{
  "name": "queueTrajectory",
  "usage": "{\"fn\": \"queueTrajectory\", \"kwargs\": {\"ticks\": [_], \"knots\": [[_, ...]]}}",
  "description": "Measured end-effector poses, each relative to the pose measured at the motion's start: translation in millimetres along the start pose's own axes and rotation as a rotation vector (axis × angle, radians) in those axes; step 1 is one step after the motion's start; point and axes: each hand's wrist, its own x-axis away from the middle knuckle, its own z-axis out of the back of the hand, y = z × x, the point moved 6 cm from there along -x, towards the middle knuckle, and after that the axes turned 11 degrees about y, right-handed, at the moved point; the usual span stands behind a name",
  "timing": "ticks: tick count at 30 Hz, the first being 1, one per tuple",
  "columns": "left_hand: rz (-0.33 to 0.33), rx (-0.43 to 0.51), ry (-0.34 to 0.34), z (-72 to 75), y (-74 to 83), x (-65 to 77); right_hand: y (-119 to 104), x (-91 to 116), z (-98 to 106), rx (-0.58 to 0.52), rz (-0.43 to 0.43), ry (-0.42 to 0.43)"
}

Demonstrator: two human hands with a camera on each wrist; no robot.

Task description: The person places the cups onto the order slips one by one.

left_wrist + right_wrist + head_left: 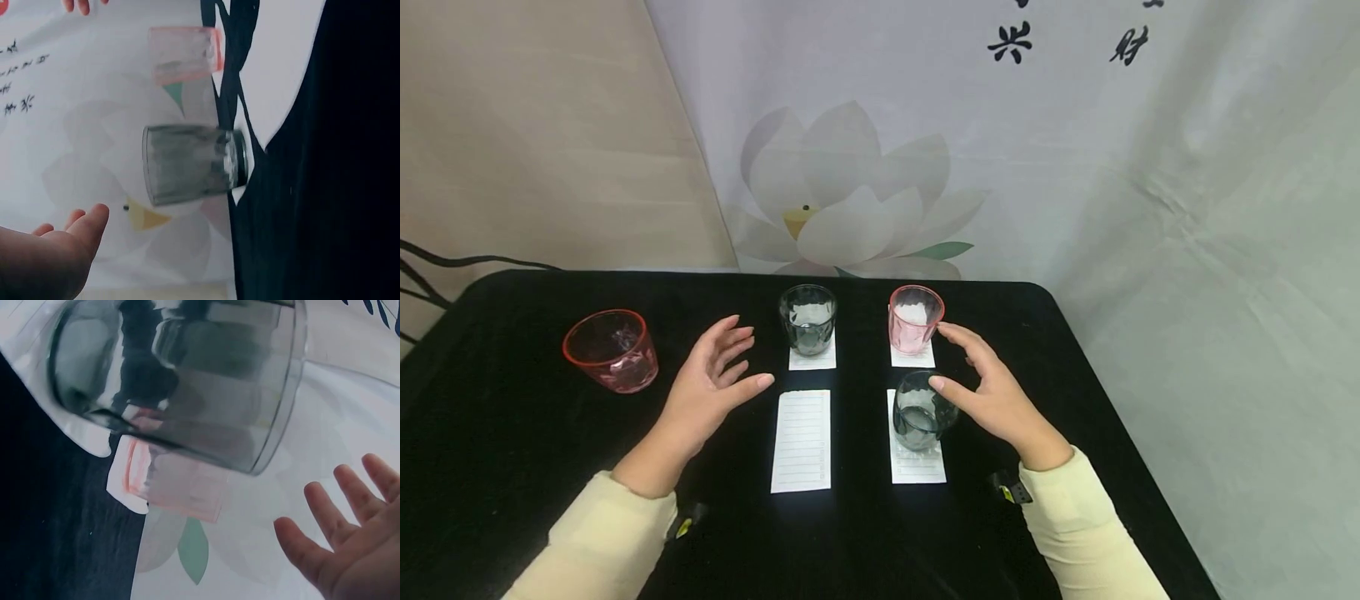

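Observation:
My left hand [711, 375] hovers over the black cloth with fingers spread, between a pink glass [613, 354] on the left and a grey glass [808, 321] at the back. Nothing is in it. On the right, my right hand [988, 387] is spread beside a nearer grey glass [921, 417], its thumb overlapping the rim in the head view. In the right wrist view this grey glass [181, 375] stands apart from the extended fingers [325, 512]. Behind it a second pink glass [913, 321] stands upright on a white paper slip [912, 358].
The front-left paper slip [801, 442] is lined and has no glass on it. Another slip [917, 467] lies under the nearer grey glass. A black cloth [865, 542] covers the table, with a printed curtain [880, 167] behind. Dark cables [467, 260] run at the far left.

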Motion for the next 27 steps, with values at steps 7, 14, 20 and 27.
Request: {"fn": "queueTrajectory", "kwargs": {"ticks": [7,14,20,27], "knots": [[-0.017,0.003,0.047,27.9,-2.8,-0.6,-9,-3,-6,-0.002,0.023,-0.018],[-0.018,-0.09,0.111,55.2,-10.1,-0.2,-21,-5,-13,-0.015,0.023,-0.026],[0.016,-0.148,0.185,79.9,-16.4,1.4,-29,-6,-25,0.017,0.063,-0.052],[0.041,-0.183,0.282,106.3,-23.9,4.3,-36,-7,-34,0.047,0.082,-0.058]]}}
